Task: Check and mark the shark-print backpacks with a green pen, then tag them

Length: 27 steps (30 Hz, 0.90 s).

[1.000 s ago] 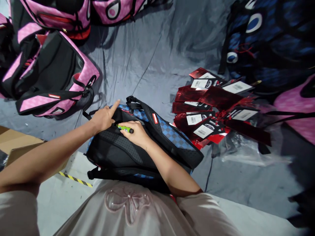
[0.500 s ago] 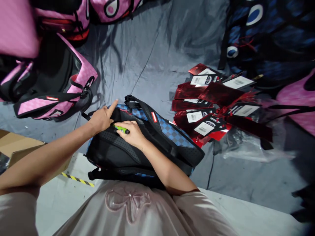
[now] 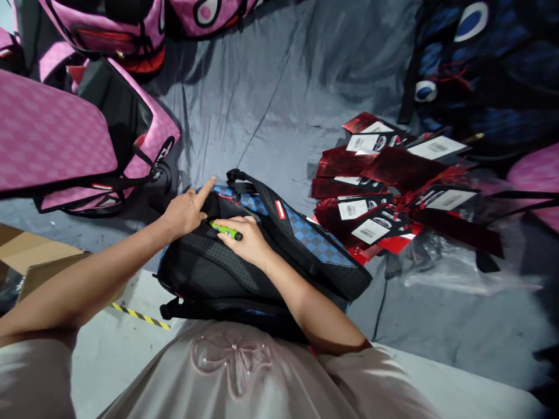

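A black backpack (image 3: 218, 273) with blue checkered panels lies back side up against my body, its straps facing me and the table. My left hand (image 3: 186, 212) grips the top of the pack at its left end, the index finger stretched out along the edge and the thumb pressing on the black back panel. Between the thumb and fingers of my right hand (image 3: 250, 241) is a lime-green marker pen (image 3: 227, 231) with a black end. Its tip points left, close to my left thumb, against the black fabric. Whether it touches the fabric I cannot tell.
To the right, a pile of red and black hang tags (image 3: 371, 230) with white barcode labels rests partly on clear plastic (image 3: 471, 279). Pink backpacks (image 3: 56, 134) crowd the left and upper left. A dark blue backpack (image 3: 502, 75) stands upper right. An open carton (image 3: 48, 267) sits lower left.
The whole view has shifted slightly, so things sit a little further right. A pink backpack at the left has swung down and rightward into view. Both hands keep their hold.
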{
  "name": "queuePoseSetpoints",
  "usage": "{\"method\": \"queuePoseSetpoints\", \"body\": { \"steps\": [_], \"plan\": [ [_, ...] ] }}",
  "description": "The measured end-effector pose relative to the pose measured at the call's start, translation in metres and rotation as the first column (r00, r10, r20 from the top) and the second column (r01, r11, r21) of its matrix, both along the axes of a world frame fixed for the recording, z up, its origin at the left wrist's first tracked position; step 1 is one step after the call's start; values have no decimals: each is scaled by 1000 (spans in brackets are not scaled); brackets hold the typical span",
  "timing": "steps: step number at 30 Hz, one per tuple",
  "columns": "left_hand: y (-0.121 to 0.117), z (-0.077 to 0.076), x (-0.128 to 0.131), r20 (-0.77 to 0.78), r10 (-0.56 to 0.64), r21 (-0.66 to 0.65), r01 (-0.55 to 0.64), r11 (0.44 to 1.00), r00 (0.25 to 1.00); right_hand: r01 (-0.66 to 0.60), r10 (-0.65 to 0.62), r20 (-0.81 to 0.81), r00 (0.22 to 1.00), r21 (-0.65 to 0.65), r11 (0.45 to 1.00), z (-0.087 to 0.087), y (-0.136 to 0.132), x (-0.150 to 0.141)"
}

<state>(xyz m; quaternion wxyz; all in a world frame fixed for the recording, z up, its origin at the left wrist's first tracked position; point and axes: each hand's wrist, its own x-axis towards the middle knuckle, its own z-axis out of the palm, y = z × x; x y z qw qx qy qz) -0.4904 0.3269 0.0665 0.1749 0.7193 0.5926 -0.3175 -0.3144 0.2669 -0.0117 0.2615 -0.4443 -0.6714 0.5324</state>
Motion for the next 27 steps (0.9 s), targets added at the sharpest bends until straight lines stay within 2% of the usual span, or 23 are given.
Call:
{"method": "queuePoseSetpoints", "body": {
  "steps": [4,9,16,20,23,27],
  "plan": [
    [1,0,0,0,-7,-1,7,1000,1000,-20,20,-6,1000,-2,1000,0,1,-5],
    [2,-2,-2,1,-10,2,10,1000,1000,37,-38,47,998,9,999,2,0,-4],
    [3,-5,-5,29,-16,14,16,1000,999,26,-26,51,998,5,1000,4,5,-3],
    [2,-5,-6,37,-14,19,13,1000,999,-22,22,19,1000,-5,1000,3,6,-3],
    [4,-7,-7,35,-19,20,18,1000,999,-3,4,25,1000,-9,1000,3,9,-4],
    [8,-4,-9,24,-42,12,42,999,999,-15,17,79,997,-15,1000,10,13,-6]
  ]
}}
